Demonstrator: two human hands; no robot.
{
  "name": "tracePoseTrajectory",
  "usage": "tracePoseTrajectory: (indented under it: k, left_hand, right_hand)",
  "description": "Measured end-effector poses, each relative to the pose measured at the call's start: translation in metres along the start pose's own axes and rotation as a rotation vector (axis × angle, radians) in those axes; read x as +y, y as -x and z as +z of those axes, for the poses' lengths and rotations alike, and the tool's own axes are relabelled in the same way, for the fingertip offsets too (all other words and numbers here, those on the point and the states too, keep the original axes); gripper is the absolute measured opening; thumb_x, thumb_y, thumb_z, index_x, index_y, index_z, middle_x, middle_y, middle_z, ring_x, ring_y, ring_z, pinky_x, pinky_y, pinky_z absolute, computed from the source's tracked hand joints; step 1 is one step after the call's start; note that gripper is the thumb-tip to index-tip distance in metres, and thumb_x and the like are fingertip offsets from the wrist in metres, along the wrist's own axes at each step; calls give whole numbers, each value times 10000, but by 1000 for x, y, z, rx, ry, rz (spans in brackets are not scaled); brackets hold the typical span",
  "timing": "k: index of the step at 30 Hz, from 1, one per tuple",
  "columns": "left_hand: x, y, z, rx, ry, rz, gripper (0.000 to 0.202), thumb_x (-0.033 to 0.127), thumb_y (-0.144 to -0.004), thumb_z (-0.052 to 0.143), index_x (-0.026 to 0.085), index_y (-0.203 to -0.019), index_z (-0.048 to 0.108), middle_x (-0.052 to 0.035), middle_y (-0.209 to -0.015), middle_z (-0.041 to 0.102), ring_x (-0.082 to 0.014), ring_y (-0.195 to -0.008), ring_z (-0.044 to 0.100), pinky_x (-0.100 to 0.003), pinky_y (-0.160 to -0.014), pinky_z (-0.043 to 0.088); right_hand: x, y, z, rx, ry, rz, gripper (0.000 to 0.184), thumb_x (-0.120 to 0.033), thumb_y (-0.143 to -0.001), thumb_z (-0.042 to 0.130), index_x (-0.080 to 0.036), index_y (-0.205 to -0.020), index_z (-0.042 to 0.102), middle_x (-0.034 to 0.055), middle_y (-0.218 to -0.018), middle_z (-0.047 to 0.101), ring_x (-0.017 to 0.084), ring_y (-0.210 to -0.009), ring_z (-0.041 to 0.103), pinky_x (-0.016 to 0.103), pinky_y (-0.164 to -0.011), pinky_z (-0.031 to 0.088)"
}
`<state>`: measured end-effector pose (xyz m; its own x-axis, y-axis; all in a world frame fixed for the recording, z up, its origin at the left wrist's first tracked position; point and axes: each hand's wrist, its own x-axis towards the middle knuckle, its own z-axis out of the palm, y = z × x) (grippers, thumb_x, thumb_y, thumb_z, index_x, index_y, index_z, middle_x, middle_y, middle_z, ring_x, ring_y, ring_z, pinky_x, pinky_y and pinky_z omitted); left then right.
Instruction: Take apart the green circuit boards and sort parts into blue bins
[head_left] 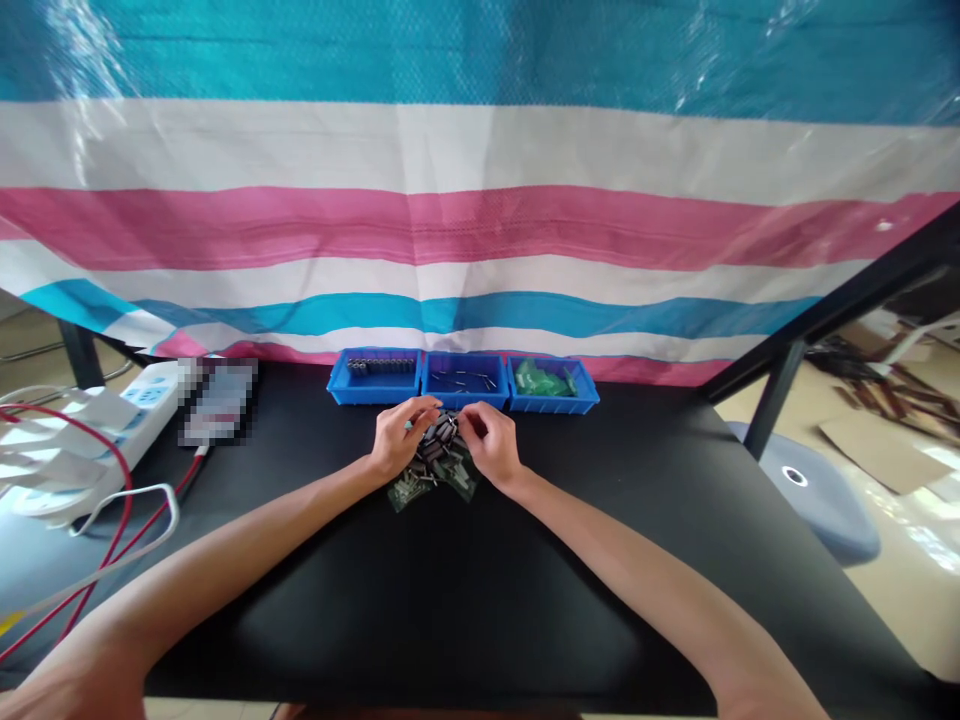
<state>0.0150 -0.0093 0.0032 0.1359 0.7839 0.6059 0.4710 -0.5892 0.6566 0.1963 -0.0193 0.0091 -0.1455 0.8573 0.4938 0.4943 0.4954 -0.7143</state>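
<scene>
A heap of small dark cylindrical parts (439,447) lies on the black table (480,590), with clear green-tinted plastic bags (405,491) under and beside it. My left hand (399,437) rests at the heap's left edge, fingers curled in a pinch over the parts. My right hand (491,442) sits at the heap's right edge, its fingers also pinched together at the parts. What each pinch holds is too small to make out. Both forearms reach in from the near edge.
Three blue bins stand in a row behind the heap: the left bin (373,377) holds dark parts, the middle bin (465,380) thin pins, the right bin (553,383) green bags. A white power strip (150,400) and red cables (112,500) lie left. A striped tarp hangs behind.
</scene>
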Motion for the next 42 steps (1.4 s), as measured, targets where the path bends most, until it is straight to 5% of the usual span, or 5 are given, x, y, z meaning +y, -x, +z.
tracePoseTrajectory:
  k: [5, 11, 26, 42]
  left_hand:
    - [1, -2, -2, -15, -55, 116, 225, 296, -923, 532, 204, -1054, 690, -13, -748, 652, -97, -612, 563, -198, -612, 467]
    - [1, -2, 0, -17, -34, 48, 178, 315, -889, 585, 183, -966, 678, -12, -777, 688, -101, -628, 598, -189, -636, 488]
    - [0, -3, 3, 29, -25, 86, 142, 313, -863, 623, 174, -861, 652, -10, -765, 663, -104, -631, 583, -206, -626, 474]
    - [11, -8, 0, 35, 15, 79, 135, 281, -887, 587, 174, -833, 649, -24, -792, 646, -99, -623, 542, -213, -602, 453]
  right_hand:
    - [-3, 1, -1, 3, 7, -10, 228, -329, -929, 454, -188, -824, 598, 31, -734, 629, 148, -642, 579, 250, -652, 471]
    - [-5, 1, -3, -21, -32, -56, 218, -295, -946, 453, -183, -1049, 609, 32, -821, 639, 131, -662, 582, 239, -675, 485]
    - [-1, 1, 0, -37, -98, -172, 132, -251, -909, 529, -185, -947, 636, 28, -748, 598, 136, -619, 547, 247, -602, 461]
    - [-1, 2, 0, 37, -130, -78, 159, -259, -904, 526, -182, -940, 660, 48, -819, 705, 150, -638, 635, 254, -637, 513]
